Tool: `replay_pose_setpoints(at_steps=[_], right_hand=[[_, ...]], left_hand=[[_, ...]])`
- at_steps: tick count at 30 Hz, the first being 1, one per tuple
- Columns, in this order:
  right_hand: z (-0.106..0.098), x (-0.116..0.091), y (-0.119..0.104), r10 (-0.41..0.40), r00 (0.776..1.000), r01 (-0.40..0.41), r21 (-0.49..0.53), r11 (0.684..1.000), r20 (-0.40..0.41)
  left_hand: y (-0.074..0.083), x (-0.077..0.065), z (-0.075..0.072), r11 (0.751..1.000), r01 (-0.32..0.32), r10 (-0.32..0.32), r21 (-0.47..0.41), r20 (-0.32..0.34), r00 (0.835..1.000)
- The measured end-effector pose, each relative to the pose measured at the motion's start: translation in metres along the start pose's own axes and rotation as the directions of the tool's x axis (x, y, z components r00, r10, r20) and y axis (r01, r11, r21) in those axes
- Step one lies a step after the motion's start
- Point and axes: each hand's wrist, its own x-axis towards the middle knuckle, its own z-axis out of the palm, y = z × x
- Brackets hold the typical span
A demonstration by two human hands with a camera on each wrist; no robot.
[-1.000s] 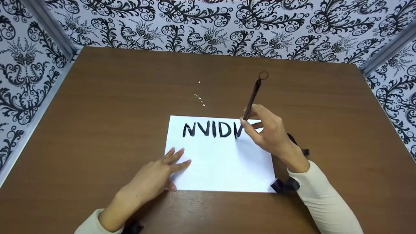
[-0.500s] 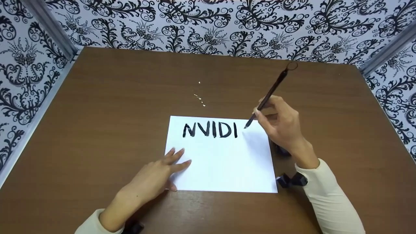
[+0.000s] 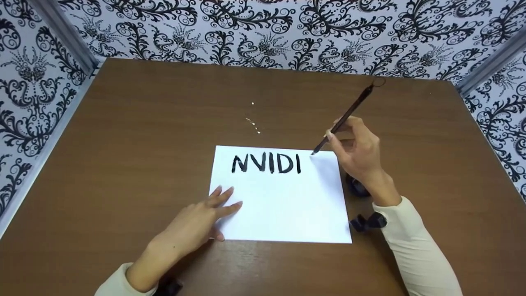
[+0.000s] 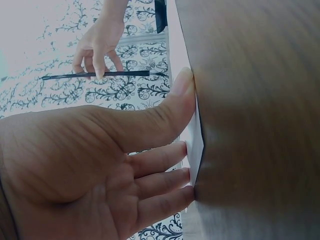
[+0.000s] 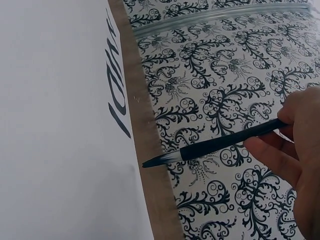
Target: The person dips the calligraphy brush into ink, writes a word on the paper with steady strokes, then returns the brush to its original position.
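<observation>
A white sheet of paper (image 3: 283,205) lies on the brown table, with the black painted letters "NVIDI" (image 3: 266,163) along its upper part. My right hand (image 3: 361,152) pinches a dark paintbrush (image 3: 353,106), its handle slanting up and right to a thin loop. The brush's black tip is right at the paper, to the right of the last letter. In the right wrist view the dark wet bristles (image 5: 159,160) come to a point near the sheet's far edge. My left hand (image 3: 197,224) rests with spread fingers on the paper's lower left corner.
A dark round object (image 3: 356,186) sits just right of the paper, partly behind the right wrist. Small pale specks (image 3: 253,124) mark the table (image 3: 164,111) beyond the sheet. Black-and-white patterned walls (image 3: 263,33) rise behind and at the sides.
The right hand has lifted the brush off the lower end of the last "I" and moved it right and up, past that letter. The left hand stays in place.
</observation>
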Motion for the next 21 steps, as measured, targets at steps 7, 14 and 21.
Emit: replay_pose_setpoints(at_steps=[7,14,21], right_hand=[[0.0009,-0.0010,0.0011,-0.002,1.000,0.002,0.017,1.000,-0.010],[0.0022,-0.0019,0.0030,-0.015,1.000,0.015,0.035,0.999,0.006],[0.0040,-0.0034,0.0032,-0.027,1.000,0.027,0.025,0.999,0.001]], left_hand=[[0.0004,0.0001,-0.0005,1.000,-0.003,0.003,0.006,0.004,1.000],[0.0001,0.0000,0.0003,1.000,-0.016,0.015,-0.014,-0.013,1.000],[-0.0002,-0.0002,0.0007,1.000,-0.013,0.012,-0.021,-0.016,1.000]])
